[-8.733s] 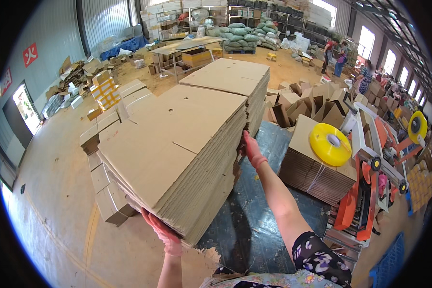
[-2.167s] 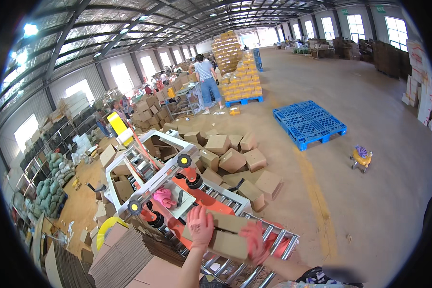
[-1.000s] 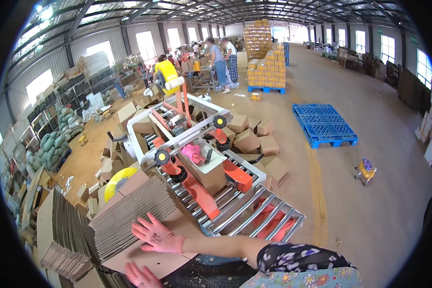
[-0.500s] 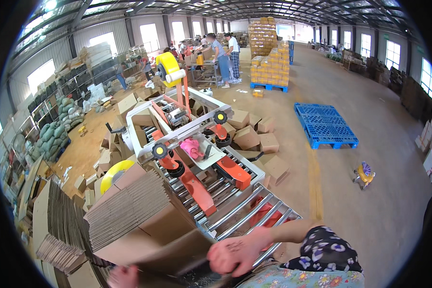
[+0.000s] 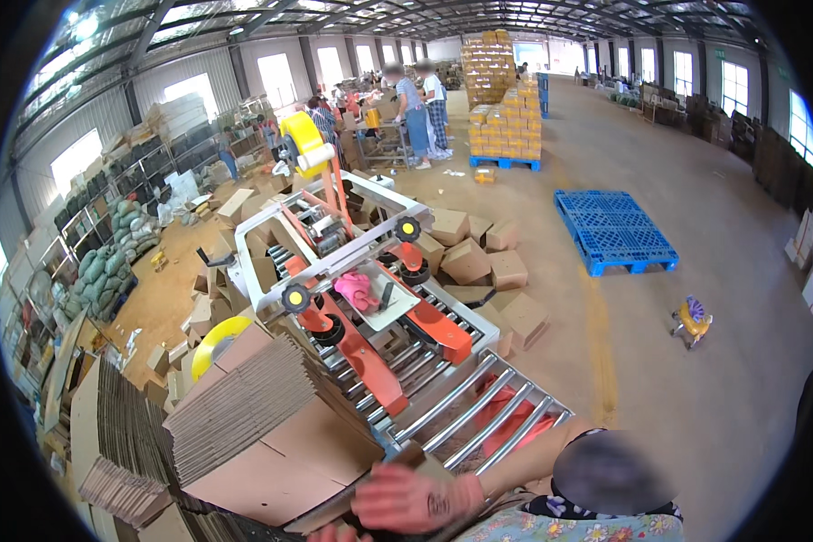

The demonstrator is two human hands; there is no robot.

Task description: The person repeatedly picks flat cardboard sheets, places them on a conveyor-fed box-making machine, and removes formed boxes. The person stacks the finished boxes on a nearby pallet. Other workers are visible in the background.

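A cardboard box (image 5: 334,508), partly folded and cut off by the lower edge, is in front of me. My right hand (image 5: 415,499) reaches across it from the right, its fingers closed over the upper edge, slightly blurred. Just the top of my left hand (image 5: 339,533) shows at the lower edge, close to the right one; most of its fingers are out of view. Left of the hands stands a thick stack of flattened cartons (image 5: 253,415). Beyond is a carton-sealing machine (image 5: 334,244) with orange side guides and a roller conveyor (image 5: 465,411).
A yellow tape roll (image 5: 219,345) lies by the carton stack. Loose boxes (image 5: 465,262) are heaped around the machine. To the right are a blue pallet (image 5: 614,230) and a small yellow-and-purple wheeled item (image 5: 693,318). Farther off, people work beside stacked cartons (image 5: 506,131).
My right hand has shifted left and slightly down, and my left hand has moved right, so the two are closer. The box's raised panel has tilted and no longer covers the carton stack's front.
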